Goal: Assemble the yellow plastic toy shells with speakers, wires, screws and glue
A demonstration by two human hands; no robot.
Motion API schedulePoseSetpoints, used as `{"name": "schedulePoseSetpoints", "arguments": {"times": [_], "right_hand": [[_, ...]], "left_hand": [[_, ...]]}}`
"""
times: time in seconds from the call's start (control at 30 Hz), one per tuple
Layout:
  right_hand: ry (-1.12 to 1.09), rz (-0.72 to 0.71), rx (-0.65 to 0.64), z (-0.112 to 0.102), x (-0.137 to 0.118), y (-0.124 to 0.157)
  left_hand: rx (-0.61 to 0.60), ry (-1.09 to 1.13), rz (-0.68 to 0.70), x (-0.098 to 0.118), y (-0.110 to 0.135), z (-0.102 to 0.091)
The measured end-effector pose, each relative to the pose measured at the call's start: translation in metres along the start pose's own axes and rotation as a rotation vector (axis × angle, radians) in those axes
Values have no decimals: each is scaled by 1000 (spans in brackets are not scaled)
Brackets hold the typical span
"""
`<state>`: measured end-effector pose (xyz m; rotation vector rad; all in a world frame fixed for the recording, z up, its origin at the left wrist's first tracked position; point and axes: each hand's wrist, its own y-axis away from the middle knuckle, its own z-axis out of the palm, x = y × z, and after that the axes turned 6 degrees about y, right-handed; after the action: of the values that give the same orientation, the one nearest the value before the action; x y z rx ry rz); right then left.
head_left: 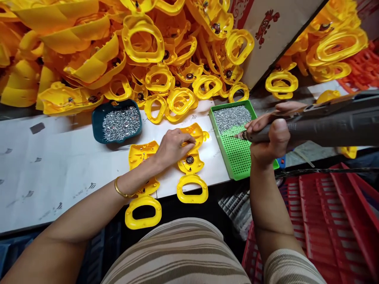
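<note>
1. Evidently, the near yellow shell (199,166) lay just left of the green tray (237,161), open side up, its handle loop (192,198) toward the person.

2. The left hand (173,146), left of the green tray, rested over that shell with thumb and fingers bent together; whether they pinched some small part could not be told. Steady, light pressure there, clear of the round speaker (190,159), seemed the best way to keep the shell from sliding.

3. The right hand (263,148), at the green tray's right edge, was wrapped around a power driver (314,128). Its tip (238,136) pointed over the tray's perforated floor, beside the heaped screws (232,116); whether it carried a screw was too small to tell.

4. Good handling there probably called for a relaxed wrist and a tip kept near the heap's thin edge, where single screws could be singled out.

5. Farther left of the green tray lay a second yellow shell (139,154), better left undisturbed.
</note>
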<state>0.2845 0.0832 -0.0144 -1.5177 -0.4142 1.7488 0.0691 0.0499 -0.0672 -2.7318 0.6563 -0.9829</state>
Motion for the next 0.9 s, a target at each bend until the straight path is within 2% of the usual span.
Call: {"name": "schedulePoseSetpoints", "arguments": {"times": [0.13,0.23,0.5,0.9], "right_hand": [[162,33,38,-8,14,0],[198,43,30,-8,25,0],[289,90,-28,-9,40,3],[304,143,-30,-8,45,4]], "left_hand": [[16,-260,62,3,1,1],[13,-327,71,3,1,3],[-36,-146,37,-4,3,2],[-22,-52,22,-6,7,-1]]}}
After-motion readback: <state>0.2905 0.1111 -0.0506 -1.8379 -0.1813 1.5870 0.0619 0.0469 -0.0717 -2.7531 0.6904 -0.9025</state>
